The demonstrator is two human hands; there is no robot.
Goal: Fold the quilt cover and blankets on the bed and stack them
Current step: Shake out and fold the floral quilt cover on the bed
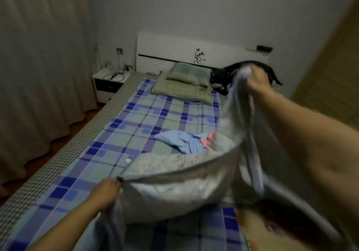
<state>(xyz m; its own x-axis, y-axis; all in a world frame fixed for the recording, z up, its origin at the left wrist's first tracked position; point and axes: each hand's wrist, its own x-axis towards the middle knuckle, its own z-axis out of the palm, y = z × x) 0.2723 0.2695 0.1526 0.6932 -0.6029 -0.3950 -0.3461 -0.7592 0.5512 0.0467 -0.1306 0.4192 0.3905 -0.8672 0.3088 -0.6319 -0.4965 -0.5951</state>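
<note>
Plaid bed (136, 118); left hand (105, 192), right hand (257, 78) each gripping grey quilt cover (194, 182), spread apart.

The grey quilt cover (194, 188) is blurring with motion and hiding the bed's (136, 118) near right part. The dark garment (229, 75) is lying partly behind the right hand (258, 79). The nightstand's (108, 83) small items are staying indistinct.

A white headboard (194, 50) with a black flower motif stands at twelve o'clock. A green checked pillow (184, 83) lies below it. A white nightstand (106, 85) carrying cables sits at ten o'clock beside grey curtains (38, 66). A dark garment (229, 75) lies at one o'clock.
</note>
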